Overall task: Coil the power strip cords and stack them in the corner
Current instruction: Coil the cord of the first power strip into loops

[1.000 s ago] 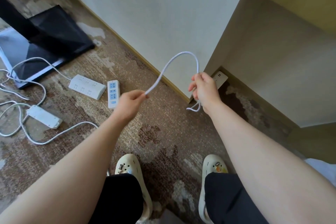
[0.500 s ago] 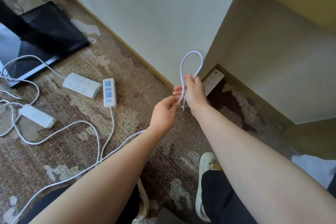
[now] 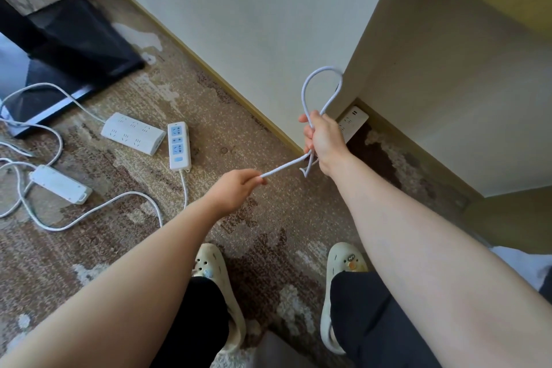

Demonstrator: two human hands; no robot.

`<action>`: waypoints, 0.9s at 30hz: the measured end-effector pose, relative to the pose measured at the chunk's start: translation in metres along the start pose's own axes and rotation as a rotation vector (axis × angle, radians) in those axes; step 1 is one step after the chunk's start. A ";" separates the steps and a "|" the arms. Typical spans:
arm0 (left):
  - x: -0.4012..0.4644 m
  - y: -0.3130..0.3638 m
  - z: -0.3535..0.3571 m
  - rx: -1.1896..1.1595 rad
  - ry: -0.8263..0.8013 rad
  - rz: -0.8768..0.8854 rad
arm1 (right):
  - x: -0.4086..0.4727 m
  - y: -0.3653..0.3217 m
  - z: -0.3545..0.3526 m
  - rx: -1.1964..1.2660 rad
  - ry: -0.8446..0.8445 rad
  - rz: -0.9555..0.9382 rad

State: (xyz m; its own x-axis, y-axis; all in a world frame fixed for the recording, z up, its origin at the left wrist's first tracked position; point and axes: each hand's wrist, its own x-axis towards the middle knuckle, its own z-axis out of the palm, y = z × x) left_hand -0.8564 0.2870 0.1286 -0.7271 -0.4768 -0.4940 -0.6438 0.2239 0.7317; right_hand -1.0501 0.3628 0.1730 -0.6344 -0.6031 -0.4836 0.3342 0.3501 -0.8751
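While the head view looks down at the carpeted floor, my right hand has its grip curled tight round the white cord, holding a single upright loop that stands above the fist against the wall corner. My left hand pinches the same cord lower down, and a short, nearly taut run spans between the two hands. Half a second ago the left hand was up against the right, feeding the loop closed; it has since drawn back toward me, paying out the next length. I judge this to mean one turn is formed and the second is being measured off, so coiling is at an early stage. A white power strip lies on the floor in the corner just behind my right hand, partly hidden; whether this cord belongs to it cannot be told. Three more strips remain uncoiled to the left: a wide white strip, a blue-socket strip just beside it, and a slim white strip nearer the edge, with loose cords trailing across the carpet.
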 end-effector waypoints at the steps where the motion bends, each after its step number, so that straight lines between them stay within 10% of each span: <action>1: 0.001 -0.003 -0.004 0.006 0.021 -0.009 | 0.001 0.001 0.001 0.013 -0.020 0.005; 14: 0.000 0.004 0.005 0.119 -0.014 0.085 | -0.005 -0.005 -0.003 -0.264 -0.122 -0.047; 22: -0.022 -0.061 -0.045 0.141 -0.057 -0.171 | 0.010 -0.011 -0.027 -0.177 -0.105 -0.056; 27: -0.013 -0.018 -0.041 0.216 0.030 -0.008 | 0.006 -0.001 -0.003 -0.628 -0.196 -0.204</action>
State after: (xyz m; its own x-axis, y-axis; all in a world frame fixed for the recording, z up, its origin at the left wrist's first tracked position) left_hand -0.8261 0.2539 0.1414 -0.7161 -0.5038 -0.4830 -0.6884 0.3953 0.6082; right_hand -1.0564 0.3612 0.1711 -0.4842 -0.7988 -0.3570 -0.2830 0.5291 -0.8000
